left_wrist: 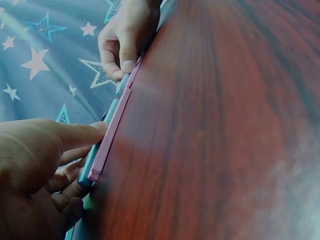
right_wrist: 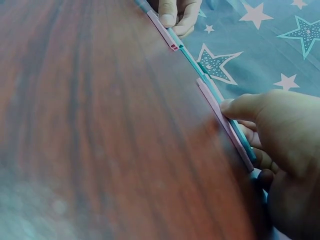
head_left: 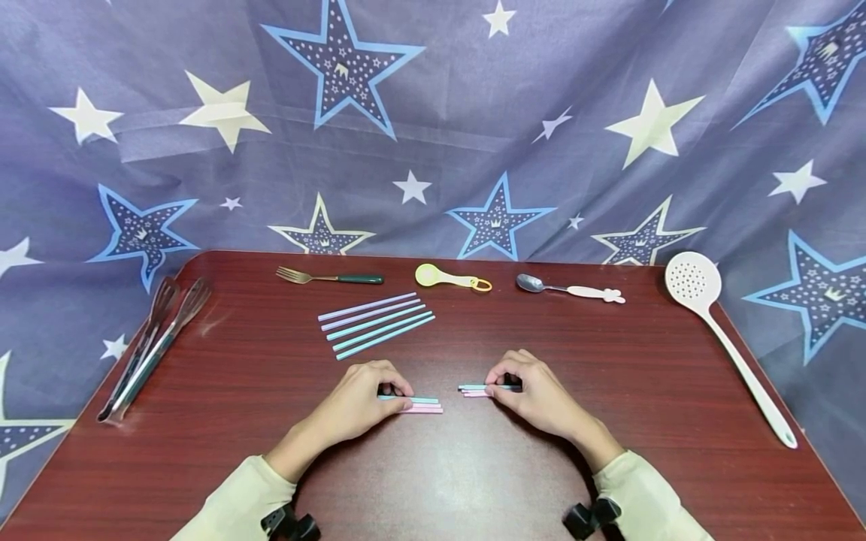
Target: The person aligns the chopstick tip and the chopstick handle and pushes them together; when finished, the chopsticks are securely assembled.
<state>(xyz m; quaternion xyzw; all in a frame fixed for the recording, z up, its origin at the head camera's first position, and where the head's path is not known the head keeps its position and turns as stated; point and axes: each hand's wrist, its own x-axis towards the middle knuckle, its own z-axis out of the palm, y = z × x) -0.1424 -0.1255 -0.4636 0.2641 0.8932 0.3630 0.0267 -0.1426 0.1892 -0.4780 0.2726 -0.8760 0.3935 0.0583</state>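
The left hand (head_left: 358,402) pinches a short bundle of pink and teal plastic straws (head_left: 422,406) flat on the dark red wooden surface (head_left: 271,391). The right hand (head_left: 534,391) pinches a second short pink and teal straw bundle (head_left: 473,390) just beside it. Five long loose straws (head_left: 376,324) lie behind; a fork (head_left: 329,277) lies farther back.

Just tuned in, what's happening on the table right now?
A person is working at a dark red wooden table. The left hand pinches a short bundle of pink and teal plastic straws, and the right hand pinches a second short pink and teal bundle, with a small gap between the two. Five longer purple and teal straws lie untouched behind them.
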